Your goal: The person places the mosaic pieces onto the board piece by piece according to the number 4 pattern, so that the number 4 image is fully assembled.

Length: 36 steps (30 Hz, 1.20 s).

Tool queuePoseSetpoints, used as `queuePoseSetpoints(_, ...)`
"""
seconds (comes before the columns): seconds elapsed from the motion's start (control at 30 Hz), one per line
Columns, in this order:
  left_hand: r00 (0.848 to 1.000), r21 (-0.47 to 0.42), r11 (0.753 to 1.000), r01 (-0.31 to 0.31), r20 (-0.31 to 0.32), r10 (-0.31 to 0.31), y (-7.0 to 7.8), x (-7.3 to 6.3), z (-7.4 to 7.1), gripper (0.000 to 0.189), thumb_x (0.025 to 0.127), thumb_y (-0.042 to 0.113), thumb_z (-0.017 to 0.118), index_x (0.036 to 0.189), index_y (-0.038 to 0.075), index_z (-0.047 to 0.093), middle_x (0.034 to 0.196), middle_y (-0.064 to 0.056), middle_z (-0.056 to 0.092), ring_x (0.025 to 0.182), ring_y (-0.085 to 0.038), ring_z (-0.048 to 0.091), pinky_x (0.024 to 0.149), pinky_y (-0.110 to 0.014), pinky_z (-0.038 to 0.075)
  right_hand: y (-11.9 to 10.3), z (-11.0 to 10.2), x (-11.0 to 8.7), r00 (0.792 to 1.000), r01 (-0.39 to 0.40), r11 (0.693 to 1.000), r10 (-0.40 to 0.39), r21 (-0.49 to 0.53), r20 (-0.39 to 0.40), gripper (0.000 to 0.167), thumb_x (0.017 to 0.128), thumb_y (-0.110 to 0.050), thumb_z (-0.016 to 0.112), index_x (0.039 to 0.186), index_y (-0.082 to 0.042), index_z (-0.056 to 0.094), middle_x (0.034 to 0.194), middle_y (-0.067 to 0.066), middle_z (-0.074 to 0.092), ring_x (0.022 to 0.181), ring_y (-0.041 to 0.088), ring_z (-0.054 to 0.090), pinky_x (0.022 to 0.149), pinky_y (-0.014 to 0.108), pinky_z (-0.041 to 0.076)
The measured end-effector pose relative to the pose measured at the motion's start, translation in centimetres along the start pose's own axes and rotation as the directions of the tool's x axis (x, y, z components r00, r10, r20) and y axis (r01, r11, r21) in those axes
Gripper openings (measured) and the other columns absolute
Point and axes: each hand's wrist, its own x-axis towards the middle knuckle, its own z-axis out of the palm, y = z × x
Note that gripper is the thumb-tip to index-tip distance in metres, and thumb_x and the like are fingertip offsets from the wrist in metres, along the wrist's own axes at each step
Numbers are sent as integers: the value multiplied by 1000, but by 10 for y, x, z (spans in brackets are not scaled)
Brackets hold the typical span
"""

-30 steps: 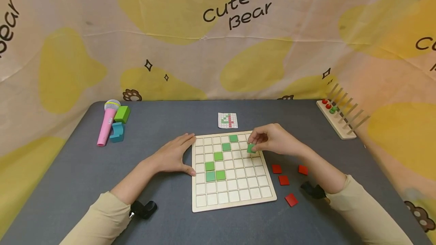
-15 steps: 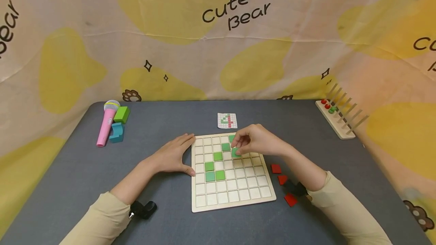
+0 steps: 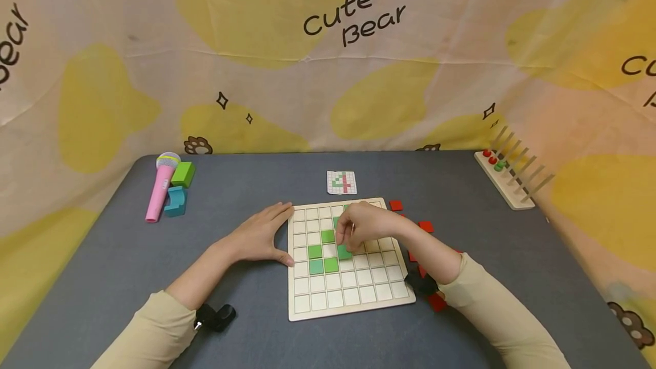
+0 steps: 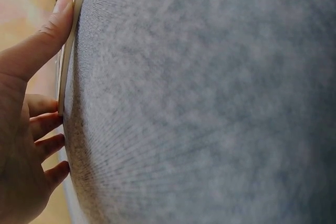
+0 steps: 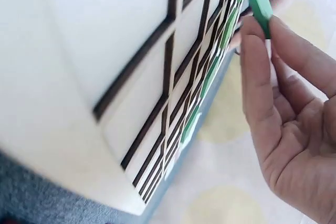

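My left hand [image 3: 258,235] rests with spread fingers against the left edge of the wooden grid board [image 3: 351,296]. In the left wrist view its thumb [image 4: 47,38] lies along that edge. Between thumb and fingertips my right hand [image 3: 365,224] pinches a green square tile [image 5: 260,4], held close over the middle of the board. Just left of it, several green tiles [image 3: 327,236] sit in cells, forming a diagonal with a short row at its lower end. The right hand partly covers the upper green tiles.
Loose red tiles [image 3: 396,205] lie right of the board, some under the right forearm. A small pattern card [image 3: 341,183] lies behind the board. At back left are a pink toy microphone [image 3: 163,187], a green block [image 3: 183,173] and a blue arch [image 3: 176,201]. A peg rack [image 3: 504,181] stands at right.
My right hand has carried the green tile left and toward me, from the board's upper right to its middle. Red tiles behind the forearm have come into view. The left hand stays put.
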Motion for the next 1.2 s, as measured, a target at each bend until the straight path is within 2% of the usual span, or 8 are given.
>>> queuePoseSetpoints(0.17,1000,2,1000,1,-1,-1,-1,1,0,124,63,72,78,156,6,29,164,-15,28,152,-39,25,117,-62,30,-1,4,4,997,-66,998,66,-16,35,22,71,9,71,82,-10,75,67,-4,66,58,7,56,57,21,49)
queuePoseSetpoints(0.43,1000,2,1000,4,-3,-4,-1,1,1,124,63,73,77,156,6,30,164,-14,28,152,-38,25,116,-62,30,-2,9,7,994,-91,994,94,-60,51,20,71,8,76,80,-10,77,67,-3,70,55,7,58,56,21,50)
queuePoseSetpoints(0.73,1000,1,1000,5,0,-5,0,1,1,124,63,73,78,156,6,29,164,-14,27,152,-39,25,116,-63,30,-4,11,7,994,-92,988,98,-123,44,18,70,6,78,79,-10,78,69,-4,71,55,5,54,53,18,45)
queuePoseSetpoints(1.2,1000,2,1000,0,-2,0,0,1,0,124,63,73,78,155,5,29,164,-15,28,152,-39,25,117,-62,30,-4,13,8,995,-85,984,93,-156,42,19,69,5,80,76,-12,78,69,-2,73,54,4,55,53,18,45)
